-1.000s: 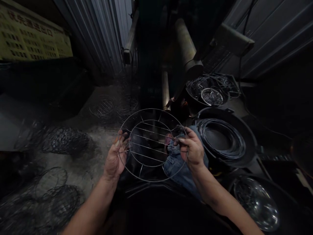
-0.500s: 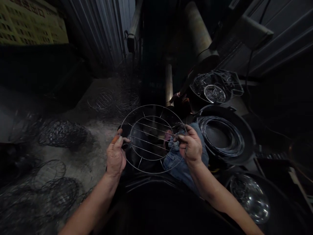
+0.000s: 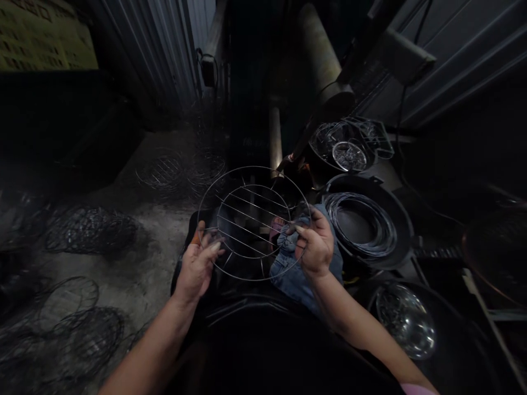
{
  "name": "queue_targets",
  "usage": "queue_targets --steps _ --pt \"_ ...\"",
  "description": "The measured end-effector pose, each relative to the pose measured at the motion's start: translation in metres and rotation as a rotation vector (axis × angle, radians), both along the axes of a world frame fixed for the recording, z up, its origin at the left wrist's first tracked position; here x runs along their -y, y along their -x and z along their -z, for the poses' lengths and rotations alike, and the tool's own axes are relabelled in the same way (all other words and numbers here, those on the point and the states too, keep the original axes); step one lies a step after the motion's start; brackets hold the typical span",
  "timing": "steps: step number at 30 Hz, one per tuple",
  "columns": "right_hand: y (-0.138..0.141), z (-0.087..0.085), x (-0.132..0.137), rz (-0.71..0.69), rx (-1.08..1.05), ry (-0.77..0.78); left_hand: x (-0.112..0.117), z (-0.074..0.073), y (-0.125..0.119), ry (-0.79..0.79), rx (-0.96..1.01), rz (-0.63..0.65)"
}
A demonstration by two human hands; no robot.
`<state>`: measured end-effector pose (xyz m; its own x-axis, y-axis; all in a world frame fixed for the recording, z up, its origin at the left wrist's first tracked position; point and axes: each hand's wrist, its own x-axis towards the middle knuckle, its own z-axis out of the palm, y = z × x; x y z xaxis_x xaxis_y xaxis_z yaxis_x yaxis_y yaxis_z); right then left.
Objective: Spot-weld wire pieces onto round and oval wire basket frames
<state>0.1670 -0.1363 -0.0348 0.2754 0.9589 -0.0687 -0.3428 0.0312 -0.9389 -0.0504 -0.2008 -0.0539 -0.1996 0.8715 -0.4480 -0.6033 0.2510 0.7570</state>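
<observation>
A round wire rack [image 3: 253,219], made of two thin metal rings with parallel bars across the inner one, is held in front of me above my lap. My right hand [image 3: 316,244] pinches its right side, thumb over the wire near the inner ring. At the left rim is my left hand [image 3: 200,263], its fingers curled loosely round the wire and partly blurred; an orange wrap covers one finger. Beyond the rack, the pale rod [image 3: 275,142] of a dark machine points down, with a copper-coloured part [image 3: 290,159] beside it.
Similar wire racks [image 3: 162,171] lie on the floor at left, with a dark wire pile [image 3: 90,229] nearer. At right stand a black tub [image 3: 405,219] with coiled wire [image 3: 362,225], a shiny metal bowl [image 3: 411,323] and a container of small metal parts [image 3: 349,156]. A yellow crate [image 3: 45,38] is upper left.
The rack has turned a little clockwise, its bars now slanting more steeply, and its left side tilts. My left fingers have shifted along the rim. The whole view has swung slightly right.
</observation>
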Motion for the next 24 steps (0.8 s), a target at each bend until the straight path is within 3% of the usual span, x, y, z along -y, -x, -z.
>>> queue_targets --steps 4,10,19,24 --pt "-0.001 0.0 0.003 -0.016 0.034 0.001 0.004 -0.006 -0.005 0.185 0.055 0.166" --pt "-0.003 0.005 0.001 -0.002 0.022 0.036 0.005 -0.003 -0.007 0.233 -0.117 0.184" --pt "-0.003 0.006 -0.001 0.011 0.005 0.045 0.006 0.0 -0.011 0.156 -0.12 0.208" --pt "-0.003 0.009 -0.005 -0.027 -0.042 0.078 0.007 0.0 0.0 0.157 -0.054 0.258"
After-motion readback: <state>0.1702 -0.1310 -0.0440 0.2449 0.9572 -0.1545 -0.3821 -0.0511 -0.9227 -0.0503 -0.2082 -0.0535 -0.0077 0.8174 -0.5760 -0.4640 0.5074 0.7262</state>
